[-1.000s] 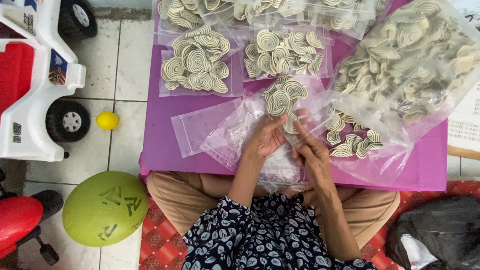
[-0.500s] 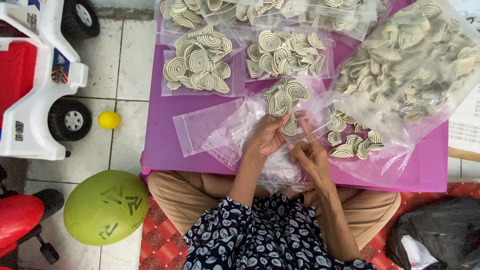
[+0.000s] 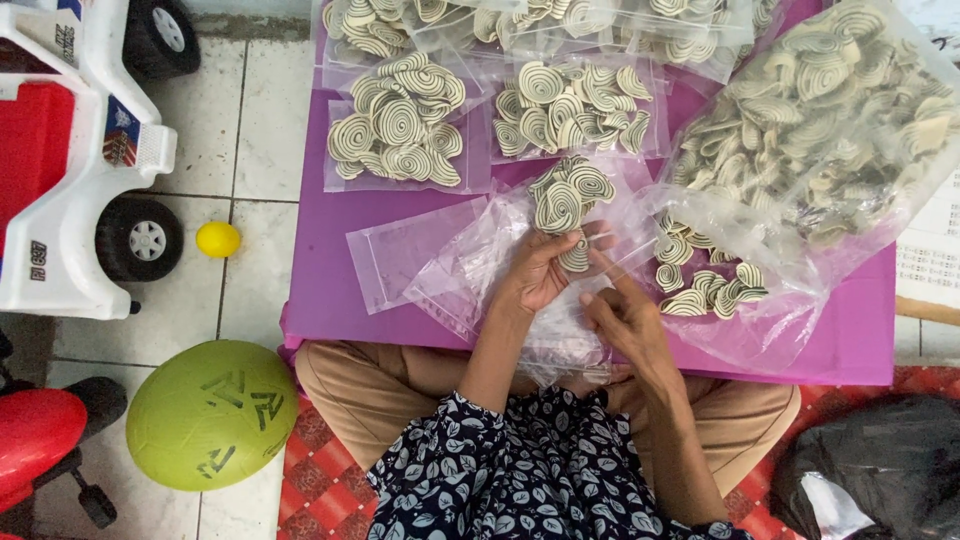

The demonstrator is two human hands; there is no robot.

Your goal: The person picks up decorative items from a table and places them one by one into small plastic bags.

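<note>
My left hand (image 3: 535,275) holds a small clear plastic bag (image 3: 565,200) partly filled with spiral-patterned round snacks, above a purple table (image 3: 330,280). My right hand (image 3: 620,315) is just right of it, fingers pinching the same bag's lower edge. A large open bag of the same spiral snacks (image 3: 820,130) lies to the right, a few pieces spilling out near my right hand (image 3: 705,290). Two filled small bags (image 3: 400,125) (image 3: 575,105) lie farther back, with more along the far edge.
Empty clear bags (image 3: 410,255) lie on the table left of my hands. On the tiled floor to the left are a white and red toy car (image 3: 70,170), a small yellow ball (image 3: 217,239), a green ball (image 3: 210,415) and a red toy (image 3: 40,440). A black bag (image 3: 870,470) sits bottom right.
My right hand has slid down and slightly right from the bag's side to its lower edge. The left hand keeps its hold on the bag.
</note>
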